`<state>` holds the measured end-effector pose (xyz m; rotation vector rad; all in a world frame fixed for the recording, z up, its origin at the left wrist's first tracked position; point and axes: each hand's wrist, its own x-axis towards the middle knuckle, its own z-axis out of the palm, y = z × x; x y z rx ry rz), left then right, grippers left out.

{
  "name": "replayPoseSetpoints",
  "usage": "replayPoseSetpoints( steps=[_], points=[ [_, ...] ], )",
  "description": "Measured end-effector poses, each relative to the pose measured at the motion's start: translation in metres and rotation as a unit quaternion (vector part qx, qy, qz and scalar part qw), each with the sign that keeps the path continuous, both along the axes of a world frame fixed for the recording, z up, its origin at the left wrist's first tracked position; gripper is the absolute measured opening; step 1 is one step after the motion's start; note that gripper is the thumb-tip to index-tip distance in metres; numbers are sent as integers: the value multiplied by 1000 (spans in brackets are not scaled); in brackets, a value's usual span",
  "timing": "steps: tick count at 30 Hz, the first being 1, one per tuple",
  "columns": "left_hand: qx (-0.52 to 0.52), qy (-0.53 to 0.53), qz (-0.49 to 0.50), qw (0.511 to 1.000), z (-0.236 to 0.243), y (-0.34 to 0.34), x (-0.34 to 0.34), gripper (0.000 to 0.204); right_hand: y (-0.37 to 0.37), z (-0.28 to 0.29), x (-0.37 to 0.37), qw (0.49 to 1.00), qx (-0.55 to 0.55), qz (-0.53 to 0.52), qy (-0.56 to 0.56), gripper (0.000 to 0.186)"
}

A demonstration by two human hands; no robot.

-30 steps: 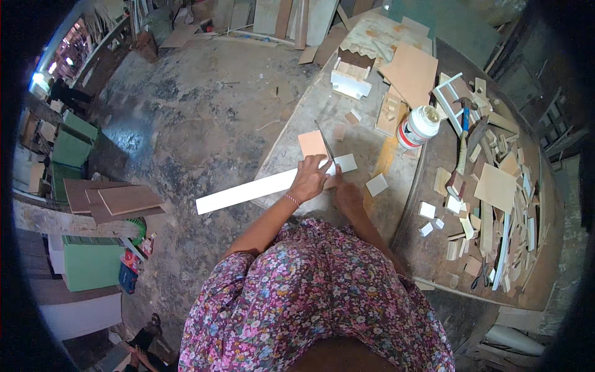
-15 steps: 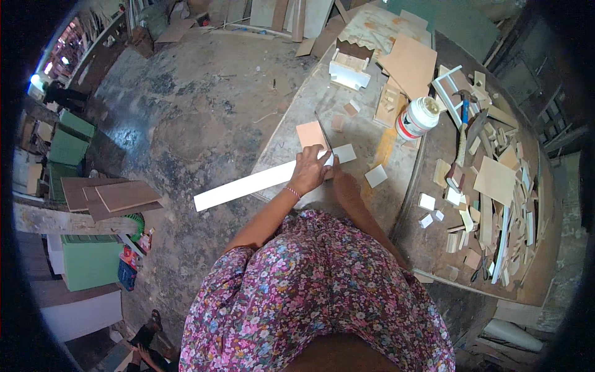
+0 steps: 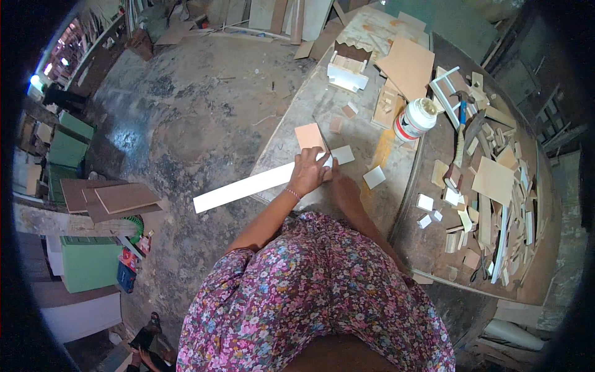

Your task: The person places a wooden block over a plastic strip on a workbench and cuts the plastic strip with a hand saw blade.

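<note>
My left hand (image 3: 308,170) presses down with bent fingers on a long white strip (image 3: 238,188) and a small peach board (image 3: 307,133) lying across it. My right hand (image 3: 336,178) is just right of it, fingers closed around what looks like a thin dark blade (image 3: 328,151) along the board's right edge; its grip is partly hidden. The strip juts out leftward past the edge of the worktable (image 3: 279,149). A white square (image 3: 374,177) lies to the right. Farther back are an open white tub (image 3: 415,121) and a small white wooden piece (image 3: 347,71).
The right-hand board (image 3: 409,248) carries several offcuts, a hammer (image 3: 462,115) and scissors (image 3: 478,266). Brown panels (image 3: 124,201) and green boxes (image 3: 92,263) stand at the left. Another person (image 3: 145,353) is low at the bottom left, another dark figure (image 3: 59,96) upper left.
The view has shifted slightly, so the table and my hands appear a little higher. My hands keep much the same hold on the strip, board and blade.
</note>
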<state>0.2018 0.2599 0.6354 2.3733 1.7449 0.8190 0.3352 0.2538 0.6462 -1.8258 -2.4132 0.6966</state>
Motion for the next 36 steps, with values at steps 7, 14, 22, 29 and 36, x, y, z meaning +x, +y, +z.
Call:
replayPoseSetpoints(
  steps=[7,14,22,29,36],
  points=[
    [-13,2,12,1000,1,-1,1,39,6,-8,0,998,50,20,32,60],
    [4,-18,7,1000,0,-1,-1,42,-2,-6,0,1000,22,11,2,54],
    [-3,-15,14,1000,4,0,2,41,6,-10,-1,998,61,17,16,54],
    [-20,-17,11,1000,4,0,-1,41,-2,-1,0,999,-13,17,-39,56],
    [-12,-11,9,1000,6,0,2,42,8,-4,-3,998,50,15,25,56]
  ],
)
